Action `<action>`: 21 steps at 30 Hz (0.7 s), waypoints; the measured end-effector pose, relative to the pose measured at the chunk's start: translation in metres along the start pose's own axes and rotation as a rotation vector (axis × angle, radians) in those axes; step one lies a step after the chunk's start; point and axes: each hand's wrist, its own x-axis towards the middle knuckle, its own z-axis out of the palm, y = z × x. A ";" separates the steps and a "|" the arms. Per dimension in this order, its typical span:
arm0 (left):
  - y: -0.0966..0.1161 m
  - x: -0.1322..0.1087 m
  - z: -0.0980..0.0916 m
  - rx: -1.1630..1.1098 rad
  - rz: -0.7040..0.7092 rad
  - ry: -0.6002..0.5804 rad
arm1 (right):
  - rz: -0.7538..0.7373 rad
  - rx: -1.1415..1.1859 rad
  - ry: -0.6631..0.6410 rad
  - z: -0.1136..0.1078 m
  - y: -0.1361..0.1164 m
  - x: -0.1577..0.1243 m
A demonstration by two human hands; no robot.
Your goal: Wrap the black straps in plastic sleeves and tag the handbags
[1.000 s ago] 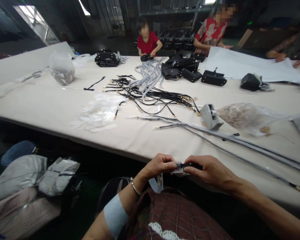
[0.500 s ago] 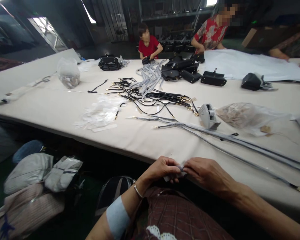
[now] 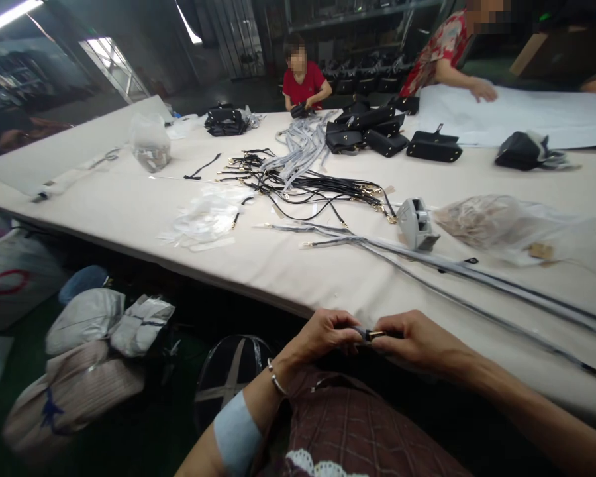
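Just off the table's near edge, my left hand (image 3: pixel 328 334) pinches a short visible piece of a black strap (image 3: pixel 364 334) with grey wrapping on it. From the other side my right hand (image 3: pixel 414 341) closes on the same strap, where a gold-coloured metal end shows by the fingertips. Most of the strap is hidden by my fingers. Beyond my hands, long straps in grey wrapping (image 3: pixel 427 260) lie across the table. Farther back is a pile of black straps (image 3: pixel 322 191) with gold clasps.
A grey tape dispenser (image 3: pixel 417 226) stands on the table (image 3: pixel 278 278) beside a clear plastic bag (image 3: pixel 496 222). White wrapping pieces (image 3: pixel 203 218) lie to the left. Black handbags (image 3: pixel 372 129) are heaped at the back. Two co-workers stand across the table; wrapped bundles (image 3: pixel 87 321) lie below left.
Gold metal and black strap now show between my fingers, where pale wrapping showed before. My right hand has shifted slightly right. A co-worker's hand now lies on the white sheet.
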 end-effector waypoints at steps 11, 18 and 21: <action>-0.016 -0.002 0.013 -0.160 -0.054 -0.052 | 0.088 0.224 -0.121 -0.009 0.007 -0.018; -0.015 0.002 0.033 -0.223 -0.079 -0.119 | -0.137 -0.431 0.175 0.004 0.006 -0.026; -0.013 0.005 0.034 -0.157 -0.055 -0.110 | -0.100 -0.311 0.135 0.000 0.008 -0.028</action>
